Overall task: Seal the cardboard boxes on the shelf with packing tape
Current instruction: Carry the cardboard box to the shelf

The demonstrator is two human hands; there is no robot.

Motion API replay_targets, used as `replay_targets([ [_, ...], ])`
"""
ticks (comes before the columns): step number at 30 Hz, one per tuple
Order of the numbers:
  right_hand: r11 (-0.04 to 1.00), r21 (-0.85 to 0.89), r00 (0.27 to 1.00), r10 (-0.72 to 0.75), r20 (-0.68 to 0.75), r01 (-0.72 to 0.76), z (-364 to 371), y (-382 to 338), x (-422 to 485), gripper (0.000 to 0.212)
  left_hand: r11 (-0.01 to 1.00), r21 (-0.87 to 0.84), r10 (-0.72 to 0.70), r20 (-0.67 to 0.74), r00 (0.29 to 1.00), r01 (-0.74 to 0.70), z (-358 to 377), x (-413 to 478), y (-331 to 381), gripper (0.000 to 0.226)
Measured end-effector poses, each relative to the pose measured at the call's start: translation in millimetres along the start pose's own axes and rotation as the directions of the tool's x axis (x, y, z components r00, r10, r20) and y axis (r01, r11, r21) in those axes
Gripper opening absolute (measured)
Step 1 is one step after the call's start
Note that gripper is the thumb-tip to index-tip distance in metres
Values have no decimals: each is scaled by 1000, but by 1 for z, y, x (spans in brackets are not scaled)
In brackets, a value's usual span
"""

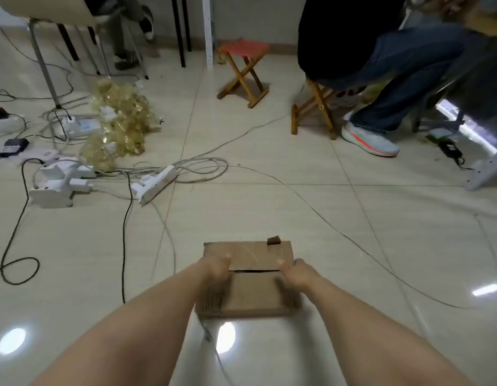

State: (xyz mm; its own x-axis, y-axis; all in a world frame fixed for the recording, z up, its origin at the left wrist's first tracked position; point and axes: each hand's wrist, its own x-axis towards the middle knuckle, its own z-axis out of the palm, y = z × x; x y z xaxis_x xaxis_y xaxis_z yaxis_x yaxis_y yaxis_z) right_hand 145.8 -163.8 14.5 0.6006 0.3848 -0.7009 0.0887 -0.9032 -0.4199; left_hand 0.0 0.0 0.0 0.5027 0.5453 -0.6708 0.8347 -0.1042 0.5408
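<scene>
A small brown cardboard box (250, 277) is held out in front of me above the tiled floor, its two top flaps meeting at a dark seam across the middle. A short strip of brown tape sticks up at its far edge. My left hand (216, 270) grips the box's left side, fingers curled over the flap. My right hand (293, 271) grips the right side, thumb on top by the seam. No shelf or tape roll is in view.
Power strips (154, 185), adapters and cables sprawl across the floor at left and centre. A heap of crumpled yellowish tape (116, 121) lies behind them. A folding stool (243, 71) stands at the back. A seated person's legs and shoe (370, 140) fill the right.
</scene>
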Motion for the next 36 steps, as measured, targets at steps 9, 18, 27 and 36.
replay_targets([
  [9, 972, 129, 979, 201, -16, -198, 22, 19, 31, 58, 877, -309, -405, -61, 912, 369, 52, 101, -77, 100],
  [18, 876, 455, 970, 226, -89, -162, -69, -45, -17, 72, 811, -545, -337, -133, 932, 215, -42, 12, 47, 80],
  [27, 862, 503, 955, 200, -218, -66, -236, -204, -190, 48, 857, -514, -165, -241, 956, 18, -236, -183, 243, 51],
  [36, 879, 442, 939, -17, -343, 178, -411, -378, -442, 41, 885, -458, -46, -259, 965, -81, -451, -415, 391, 23],
])
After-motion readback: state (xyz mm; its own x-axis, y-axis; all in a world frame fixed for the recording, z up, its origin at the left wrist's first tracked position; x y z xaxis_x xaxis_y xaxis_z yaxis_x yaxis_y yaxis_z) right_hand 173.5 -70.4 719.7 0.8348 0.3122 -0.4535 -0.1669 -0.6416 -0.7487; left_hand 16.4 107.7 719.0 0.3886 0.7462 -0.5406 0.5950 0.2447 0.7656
